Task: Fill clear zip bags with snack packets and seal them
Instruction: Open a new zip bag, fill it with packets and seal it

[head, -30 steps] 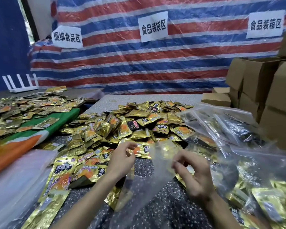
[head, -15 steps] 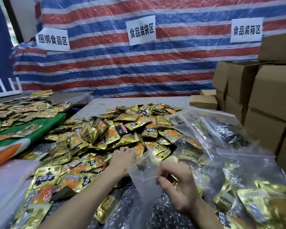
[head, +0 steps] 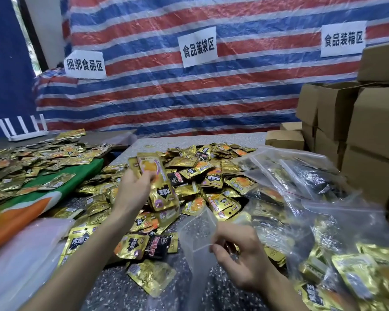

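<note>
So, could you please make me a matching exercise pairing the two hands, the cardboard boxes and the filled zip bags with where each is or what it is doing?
Things:
1. left hand
2. right hand
3. cardboard boxes
4. filled zip bags

Places or states:
A. stacked at the far right
B. holds up gold snack packets
C. pinches the mouth of the empty clear zip bag
D. heaped on the table's right side

Pairs: 1-B, 2-C, 3-A, 4-D.
</note>
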The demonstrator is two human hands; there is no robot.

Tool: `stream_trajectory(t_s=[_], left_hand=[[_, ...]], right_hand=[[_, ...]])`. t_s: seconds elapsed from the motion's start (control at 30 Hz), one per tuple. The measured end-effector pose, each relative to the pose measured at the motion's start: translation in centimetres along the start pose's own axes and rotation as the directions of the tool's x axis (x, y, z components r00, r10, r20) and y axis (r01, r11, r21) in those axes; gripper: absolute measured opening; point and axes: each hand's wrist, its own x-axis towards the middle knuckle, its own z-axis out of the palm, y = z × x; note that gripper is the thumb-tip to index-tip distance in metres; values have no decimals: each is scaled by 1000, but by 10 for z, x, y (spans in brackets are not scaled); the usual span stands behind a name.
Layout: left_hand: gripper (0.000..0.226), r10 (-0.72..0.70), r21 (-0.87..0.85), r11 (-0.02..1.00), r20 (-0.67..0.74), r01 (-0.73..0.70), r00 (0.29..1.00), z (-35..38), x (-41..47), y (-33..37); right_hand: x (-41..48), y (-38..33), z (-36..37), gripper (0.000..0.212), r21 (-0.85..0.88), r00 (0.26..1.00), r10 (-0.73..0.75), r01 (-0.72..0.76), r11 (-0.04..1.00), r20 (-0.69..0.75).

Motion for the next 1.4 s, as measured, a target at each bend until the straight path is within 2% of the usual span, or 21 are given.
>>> stream_trajectory(t_s=[0.1,0.2,0.37,0.5,0.63,0.77,0.87,1.03,1.13,1.23,1.3,1.4], left_hand=[[32,-46,-123,992,-27,42,999,-15,-10,21],[14,-23,-189,982,15,26,1000,-21,-26,36],[9,36,-2,999,178,-36,983,-13,-55,40],[12,46,51,997,226,-59,973,1,-70,39],[11,101,203,966,272,-160,957,12,-80,36],[11,56,281,949,293,-142,954,14,-82,27],[15,51,267,954,313,-139,948,13,-85,27],[45,60,182,976,318,-123,946,8,-83,37],[51,74,79,991,357,-109,931,4,-82,43],[37,144,-73,989,337,-127,930,4,-83,48],[19,169,-186,974,245,-125,955,7,-79,46],[7,202,-156,972,156,-178,967,15,-61,32]], right_hand=[[-2,-2,5,7,-3,999,-15,15,1000,42],[-4,-4,11,6,20,997,-37,36,999,62],[-3,-4,19,7,66,994,-107,105,992,38],[-4,-5,23,9,106,995,-91,86,991,41],[-3,-2,24,9,103,995,-97,100,990,-29],[-4,1,23,12,75,993,-99,104,992,-60],[-4,1,23,14,67,992,-107,112,991,-69],[-2,-4,19,10,66,979,-122,135,989,-165],[-1,-6,16,9,48,967,-130,143,989,-219],[0,-8,13,12,36,952,-140,156,987,-272],[-1,-8,10,13,42,944,-130,149,988,-303],[0,-7,5,13,46,929,-127,152,987,-346]])
